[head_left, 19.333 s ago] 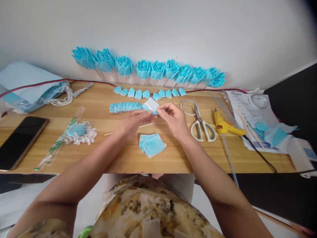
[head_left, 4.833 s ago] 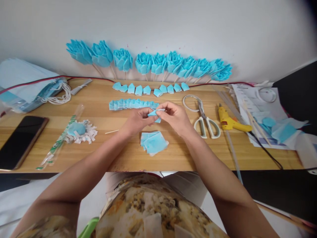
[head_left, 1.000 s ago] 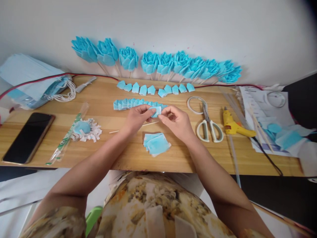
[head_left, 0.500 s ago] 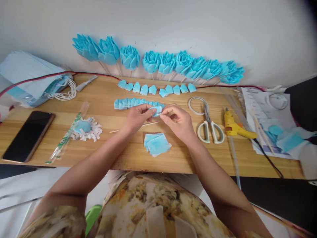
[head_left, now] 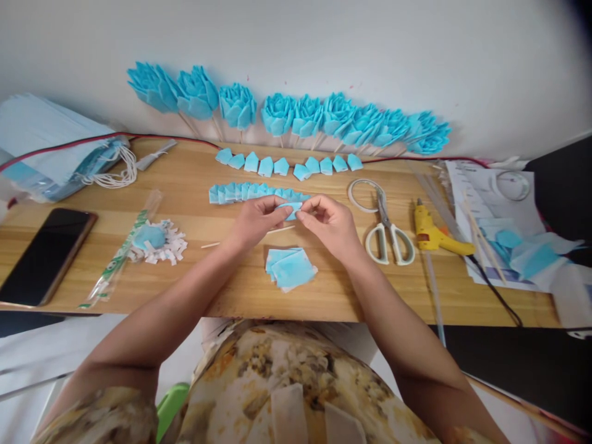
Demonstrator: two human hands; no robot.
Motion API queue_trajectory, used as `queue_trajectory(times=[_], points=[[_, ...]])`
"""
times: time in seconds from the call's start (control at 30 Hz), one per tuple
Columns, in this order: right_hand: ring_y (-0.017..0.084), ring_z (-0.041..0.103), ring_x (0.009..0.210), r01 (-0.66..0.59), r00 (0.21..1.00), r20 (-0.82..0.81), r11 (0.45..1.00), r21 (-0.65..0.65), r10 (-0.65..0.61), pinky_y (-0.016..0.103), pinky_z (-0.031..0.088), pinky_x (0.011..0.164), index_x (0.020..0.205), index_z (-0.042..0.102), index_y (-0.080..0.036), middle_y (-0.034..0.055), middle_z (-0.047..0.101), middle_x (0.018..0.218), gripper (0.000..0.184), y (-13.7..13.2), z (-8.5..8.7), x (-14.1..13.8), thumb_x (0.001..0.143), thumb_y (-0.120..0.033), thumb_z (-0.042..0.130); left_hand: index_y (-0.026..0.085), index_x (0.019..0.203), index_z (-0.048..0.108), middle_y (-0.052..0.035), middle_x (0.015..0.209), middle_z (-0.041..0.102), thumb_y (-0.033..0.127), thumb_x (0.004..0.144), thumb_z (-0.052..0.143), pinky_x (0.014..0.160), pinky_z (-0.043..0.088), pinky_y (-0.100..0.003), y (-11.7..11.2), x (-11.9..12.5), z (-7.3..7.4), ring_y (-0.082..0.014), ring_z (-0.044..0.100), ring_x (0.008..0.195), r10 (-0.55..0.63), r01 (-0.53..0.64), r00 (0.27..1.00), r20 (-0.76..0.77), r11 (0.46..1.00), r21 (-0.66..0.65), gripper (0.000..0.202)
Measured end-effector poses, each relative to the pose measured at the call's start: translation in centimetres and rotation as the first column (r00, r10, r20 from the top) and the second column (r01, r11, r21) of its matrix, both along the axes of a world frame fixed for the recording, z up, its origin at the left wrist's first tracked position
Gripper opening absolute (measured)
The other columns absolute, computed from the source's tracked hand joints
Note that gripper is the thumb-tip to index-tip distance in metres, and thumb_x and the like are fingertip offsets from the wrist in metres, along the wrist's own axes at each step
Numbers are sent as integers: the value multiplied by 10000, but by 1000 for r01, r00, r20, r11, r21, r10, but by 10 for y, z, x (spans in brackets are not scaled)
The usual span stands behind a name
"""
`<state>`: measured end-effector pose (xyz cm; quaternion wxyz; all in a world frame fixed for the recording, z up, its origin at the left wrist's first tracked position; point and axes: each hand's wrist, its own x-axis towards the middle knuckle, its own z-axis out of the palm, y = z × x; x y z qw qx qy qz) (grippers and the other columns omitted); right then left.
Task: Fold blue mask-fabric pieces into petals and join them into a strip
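Between my two hands is a small blue fabric piece, partly covered by fingers. My left hand pinches its left side, and the fingertips of my right hand are closed on its right edge. Below them lies a small stack of blue and white fabric squares. Just beyond my hands runs a row of overlapping folded blue petals. Farther back, several separate pointed blue petals are lined up. A thin wooden stick lies partly hidden behind my left wrist.
Blue fabric roses on sticks lean along the wall. To the right are scissors, a tape roll and a yellow glue gun. At left lie a phone, a fringed blue-white piece and bagged sheets.
My right fingertips have shifted slightly on the blue piece, and its right edge now looks folded over more. The whole view has slid a little, with the table things appearing farther left.
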<state>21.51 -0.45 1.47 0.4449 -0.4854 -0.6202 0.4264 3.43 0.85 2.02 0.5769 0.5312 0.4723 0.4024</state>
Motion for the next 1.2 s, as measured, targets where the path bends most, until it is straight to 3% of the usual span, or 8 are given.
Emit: queue_trajectory(times=[0.13,0.33,0.47,0.7,0.97,1.2], points=[[120,596,702,-15,998,-67,999,-41,12,265,474,652,832,617,-211,-21,652,769,141,2,-2,0,782,-288,724,172,723,682,24,590,591,422,728,748,606,407,-251,0,0,1,-104,509,580,2,-2,1000,3,1000,-5,259],[121,591,711,-39,991,-135,992,-120,23,276,488,680,1119,662,-222,-29,649,776,366,2,0,-1,766,-300,719,179,835,733,10,631,611,485,754,754,642,459,-259,-1,-1,-1,-121,554,612,-8,9,999,40,1000,-19,317],[126,597,743,-11,993,-118,996,-87,1,282,496,706,1062,720,-210,-13,660,799,297,1,2,-1,780,-303,711,176,906,724,4,656,623,553,785,727,661,481,-261,0,-1,-3,-126,581,631,-20,23,997,75,999,-37,396],[119,596,730,-28,992,-129,997,-68,19,273,494,692,1015,730,-212,-18,666,794,247,2,-2,-1,785,-299,707,162,780,650,16,662,609,457,678,816,623,437,-246,-2,2,1,-105,535,614,-31,33,998,48,999,-32,354],[118,588,680,-91,980,-189,982,-167,59,275,491,672,948,711,-198,-12,680,774,252,4,-1,1,754,-355,747,171,743,652,18,604,594,391,701,750,598,410,-249,0,0,2,-110,517,582,-16,16,1000,6,999,-31,245],[109,500,630,-114,993,-39,980,-166,109,256,388,598,754,603,-193,-34,577,671,173,3,3,3,781,-342,687,173,720,648,18,616,599,391,696,773,609,417,-253,0,-1,1,-109,515,589,-12,12,1000,5,1000,-16,252]])
